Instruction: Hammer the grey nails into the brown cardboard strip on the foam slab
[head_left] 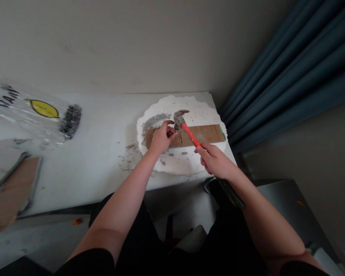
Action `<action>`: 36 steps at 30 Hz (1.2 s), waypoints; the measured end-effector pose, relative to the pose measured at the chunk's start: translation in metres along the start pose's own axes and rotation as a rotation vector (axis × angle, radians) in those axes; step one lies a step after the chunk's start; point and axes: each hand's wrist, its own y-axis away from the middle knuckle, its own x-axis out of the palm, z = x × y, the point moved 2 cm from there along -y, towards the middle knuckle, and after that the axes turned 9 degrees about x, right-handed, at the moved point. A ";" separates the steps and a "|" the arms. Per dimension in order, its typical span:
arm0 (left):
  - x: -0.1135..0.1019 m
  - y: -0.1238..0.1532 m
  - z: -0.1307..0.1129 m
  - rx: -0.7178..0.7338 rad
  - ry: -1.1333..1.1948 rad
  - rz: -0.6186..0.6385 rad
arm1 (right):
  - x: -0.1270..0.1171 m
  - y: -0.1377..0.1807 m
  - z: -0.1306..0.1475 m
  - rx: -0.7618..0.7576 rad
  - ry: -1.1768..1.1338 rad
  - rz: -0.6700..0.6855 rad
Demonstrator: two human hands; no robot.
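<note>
A claw hammer [190, 134] with a red and dark handle is gripped in my right hand [214, 157], partway along the handle. Its metal head hovers over or rests on a brown wood-look strip [209, 133]; I cannot tell which. A dark crack crosses the strip near the head. My left hand [161, 138] is pinched beside the hammer head, with whatever its fingertips hold too small to make out. Under the strip lies a white sheet [186, 163] with an uneven edge. Grey crumbs [158, 119] and broken bits are scattered across it.
The white table [103, 161] meets the wall at the back. On the left are a clear plastic bag [43, 109] with a yellow print, another wood-look piece [15, 188] and a metal bar [8, 174]. A blue curtain [287, 65] hangs at right, above a dark surface [293, 207].
</note>
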 end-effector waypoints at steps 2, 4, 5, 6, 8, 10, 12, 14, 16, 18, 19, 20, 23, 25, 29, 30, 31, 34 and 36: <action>0.000 0.000 0.000 0.000 0.005 0.006 | 0.000 0.000 0.000 0.000 -0.031 0.004; 0.000 0.000 0.000 0.003 0.013 0.010 | 0.000 0.000 -0.001 0.000 -0.052 0.002; 0.000 0.000 0.000 0.004 0.010 0.012 | 0.001 0.000 -0.002 0.000 -0.047 0.005; 0.000 -0.001 0.000 0.003 0.005 0.014 | 0.002 -0.001 -0.002 0.001 -0.034 0.010; 0.001 -0.001 0.001 -0.002 -0.002 0.014 | 0.003 -0.001 -0.003 0.004 -0.005 0.017; 0.002 -0.001 0.001 0.001 0.011 0.009 | 0.004 -0.002 -0.004 0.003 -0.002 0.016; 0.002 0.000 0.002 0.026 0.037 -0.003 | 0.004 -0.003 -0.004 0.000 -0.011 0.002; 0.002 0.000 0.004 0.056 0.065 -0.025 | 0.004 -0.004 -0.004 0.006 0.000 0.001; 0.001 0.000 0.007 0.062 0.102 -0.070 | 0.005 -0.005 -0.005 0.018 0.028 0.009; 0.001 -0.001 0.011 0.045 0.146 -0.125 | 0.006 -0.005 -0.006 0.023 0.048 0.010; 0.001 -0.001 0.013 0.036 0.167 -0.146 | 0.007 -0.005 -0.007 0.022 0.052 0.004; 0.001 -0.001 0.015 0.028 0.184 -0.161 | 0.007 -0.005 -0.007 0.018 0.055 -0.003; 0.002 -0.002 0.017 0.022 0.205 -0.173 | 0.008 -0.004 -0.008 0.018 0.082 -0.008; 0.002 -0.002 0.017 0.012 0.198 -0.177 | 0.009 -0.003 -0.009 0.025 0.106 -0.006; 0.001 -0.003 0.015 -0.026 0.155 -0.171 | 0.010 -0.002 -0.008 0.016 0.107 -0.009; 0.000 -0.003 0.014 -0.032 0.144 -0.167 | 0.011 -0.002 -0.008 0.015 0.112 -0.005; 0.000 -0.003 0.014 -0.037 0.134 -0.163 | 0.011 -0.002 -0.008 0.021 0.124 0.000; -0.001 -0.003 0.014 -0.046 0.128 -0.155 | 0.013 -0.003 -0.008 0.050 0.170 0.009; -0.001 -0.003 0.014 -0.050 0.135 -0.155 | 0.014 -0.003 -0.008 0.040 0.171 -0.004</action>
